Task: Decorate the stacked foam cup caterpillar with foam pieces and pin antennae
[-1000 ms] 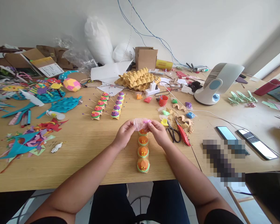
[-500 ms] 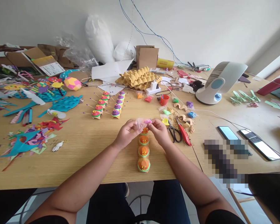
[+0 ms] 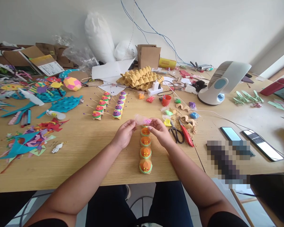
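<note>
Between my two hands is a small clear plastic bag [image 3: 140, 119] with a pink lump, perhaps modelling clay, at its right end. My left hand [image 3: 125, 133] pinches the bag's left end. At the pink end, the fingers of my right hand [image 3: 160, 130] are closed on the bag. Beneath the hands stands a row of orange egg-carton cups [image 3: 145, 153] with green rims and small yellow faces, running toward the table's front edge. The far end of that row is partly hidden by the bag and hands.
Left of centre stand a red-and-green row [image 3: 101, 106] and a purple row [image 3: 119, 105] of cups with pins sticking out. Black scissors [image 3: 176, 134] and a red cutter [image 3: 186, 133] lie right of my hands. Farther right are a white fan [image 3: 217, 86] and phones [image 3: 262, 145].
My hands have lowered the bag's tilt, and it now stretches more level between them. My left hand has shifted slightly left. The view has moved a little.
</note>
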A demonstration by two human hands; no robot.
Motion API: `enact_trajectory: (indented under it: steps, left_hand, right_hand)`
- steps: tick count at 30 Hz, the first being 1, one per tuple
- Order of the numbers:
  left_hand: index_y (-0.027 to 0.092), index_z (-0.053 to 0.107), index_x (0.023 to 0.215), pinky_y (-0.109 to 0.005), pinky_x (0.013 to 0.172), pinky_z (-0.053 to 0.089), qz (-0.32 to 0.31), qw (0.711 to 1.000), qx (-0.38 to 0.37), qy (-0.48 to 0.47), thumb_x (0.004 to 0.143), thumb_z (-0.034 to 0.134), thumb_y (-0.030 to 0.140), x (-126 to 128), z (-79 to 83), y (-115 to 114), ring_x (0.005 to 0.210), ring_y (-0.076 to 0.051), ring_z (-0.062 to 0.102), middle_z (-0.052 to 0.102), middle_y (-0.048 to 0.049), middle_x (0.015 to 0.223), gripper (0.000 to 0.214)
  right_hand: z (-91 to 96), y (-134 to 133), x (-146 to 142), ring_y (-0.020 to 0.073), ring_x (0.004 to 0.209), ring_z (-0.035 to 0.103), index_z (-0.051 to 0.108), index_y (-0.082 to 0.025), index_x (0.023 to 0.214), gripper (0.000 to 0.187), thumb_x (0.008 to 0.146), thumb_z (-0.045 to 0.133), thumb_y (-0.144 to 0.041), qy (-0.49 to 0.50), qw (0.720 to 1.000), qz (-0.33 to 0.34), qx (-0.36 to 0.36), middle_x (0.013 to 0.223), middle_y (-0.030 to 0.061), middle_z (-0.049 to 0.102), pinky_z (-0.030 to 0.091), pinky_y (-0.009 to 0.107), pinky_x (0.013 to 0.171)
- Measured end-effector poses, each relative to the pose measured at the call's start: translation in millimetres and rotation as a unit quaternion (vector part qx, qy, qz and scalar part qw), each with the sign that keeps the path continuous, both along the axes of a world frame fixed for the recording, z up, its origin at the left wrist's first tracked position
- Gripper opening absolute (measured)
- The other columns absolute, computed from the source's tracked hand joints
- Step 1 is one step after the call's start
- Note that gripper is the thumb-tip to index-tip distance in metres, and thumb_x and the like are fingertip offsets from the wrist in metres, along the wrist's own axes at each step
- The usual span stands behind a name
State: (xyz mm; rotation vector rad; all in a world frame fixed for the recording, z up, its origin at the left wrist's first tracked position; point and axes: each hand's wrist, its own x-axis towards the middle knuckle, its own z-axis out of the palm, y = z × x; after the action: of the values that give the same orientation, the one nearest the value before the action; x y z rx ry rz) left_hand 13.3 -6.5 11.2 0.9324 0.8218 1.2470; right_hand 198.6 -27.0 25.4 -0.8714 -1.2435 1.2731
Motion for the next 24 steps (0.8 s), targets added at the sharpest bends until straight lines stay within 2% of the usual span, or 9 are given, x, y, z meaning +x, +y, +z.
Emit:
enact_trajectory:
  steps: [3, 6, 8, 10, 12, 17, 24]
  left_hand:
    - [0.020, 0.069, 0.086, -0.030, 0.085, 0.051, -0.006, 0.998, 0.042, 0.046, 0.079, 0.076, 0.045, -0.4, 4.0, -2.5, 0.092, -0.017, 0.065, 0.072, -0.0025, 0.092, 0.026]
    - [0.022, 0.072, 0.099, -0.040, 0.098, 0.051, -0.079, 0.986, 0.122, 0.077, 0.083, 0.073, 0.046, -0.2, 8.2, -7.2, 0.107, -0.024, 0.066, 0.073, -0.0065, 0.107, 0.029]
    - [0.023, 0.072, 0.111, -0.044, 0.106, 0.048, -0.121, 0.970, 0.169, 0.123, 0.080, 0.078, 0.039, 0.3, 9.2, -10.2, 0.119, -0.027, 0.062, 0.069, -0.0088, 0.122, 0.036]
    - [0.023, 0.074, 0.110, -0.044, 0.109, 0.047, -0.093, 0.963, 0.191, 0.166, 0.078, 0.080, 0.036, 1.1, 9.3, -12.3, 0.123, -0.028, 0.061, 0.068, -0.0089, 0.125, 0.035]
    - [0.023, 0.076, 0.108, -0.045, 0.110, 0.047, -0.071, 0.965, 0.184, 0.174, 0.081, 0.077, 0.037, 2.5, 10.1, -13.6, 0.122, -0.027, 0.062, 0.070, -0.0085, 0.123, 0.030]
    - [0.021, 0.079, 0.101, -0.043, 0.113, 0.043, -0.065, 0.983, 0.136, 0.105, 0.085, 0.072, 0.039, 6.2, 15.5, -14.7, 0.122, -0.027, 0.063, 0.074, -0.0083, 0.119, 0.025]
    - [0.022, 0.081, 0.098, -0.042, 0.115, 0.039, -0.119, 0.992, 0.041, -0.003, 0.084, 0.074, 0.040, 6.0, 10.0, -12.7, 0.126, -0.028, 0.060, 0.075, -0.0072, 0.118, 0.024]
  right_hand:
    - [3.4, -0.7, 1.2, 0.0141, 0.077, 0.059, 0.067, -0.022, 0.092, 0.037, 0.076, 0.077, -0.054, -0.009, 1.000, -0.029, -0.006, 0.084, 0.0011, 0.067, 0.050, 0.029, 0.074]
    - [4.2, -0.5, 2.5, 0.0127, 0.069, 0.053, 0.065, -0.021, 0.080, 0.033, 0.077, 0.076, -0.053, -0.013, 0.998, -0.053, -0.021, 0.071, -0.0011, 0.061, 0.047, 0.028, 0.069]
    - [3.2, -0.3, 2.5, 0.0122, 0.066, 0.051, 0.063, -0.020, 0.075, 0.035, 0.076, 0.076, -0.052, -0.006, 0.998, -0.049, -0.027, 0.068, -0.0021, 0.059, 0.045, 0.028, 0.067]
    - [1.3, -0.2, 1.7, 0.0116, 0.065, 0.050, 0.061, -0.020, 0.074, 0.036, 0.076, 0.077, -0.052, 0.006, 0.999, -0.037, -0.029, 0.067, -0.0027, 0.058, 0.044, 0.027, 0.066]
    - [-0.9, -0.5, 0.4, 0.0109, 0.063, 0.048, 0.061, -0.020, 0.075, 0.036, 0.075, 0.078, -0.052, 0.022, 0.999, -0.024, -0.032, 0.067, -0.0033, 0.057, 0.041, 0.027, 0.064]
    - [-2.3, -2.4, -2.9, 0.0094, 0.061, 0.044, 0.058, -0.020, 0.074, 0.035, 0.079, 0.076, -0.050, 0.051, 0.998, -0.024, -0.037, 0.065, -0.0047, 0.053, 0.036, 0.025, 0.062]
    - [2.3, -3.2, -2.2, 0.0091, 0.062, 0.044, 0.056, -0.020, 0.077, 0.035, 0.084, 0.070, -0.051, 0.045, 0.998, -0.003, -0.040, 0.066, -0.0050, 0.053, 0.037, 0.024, 0.062]
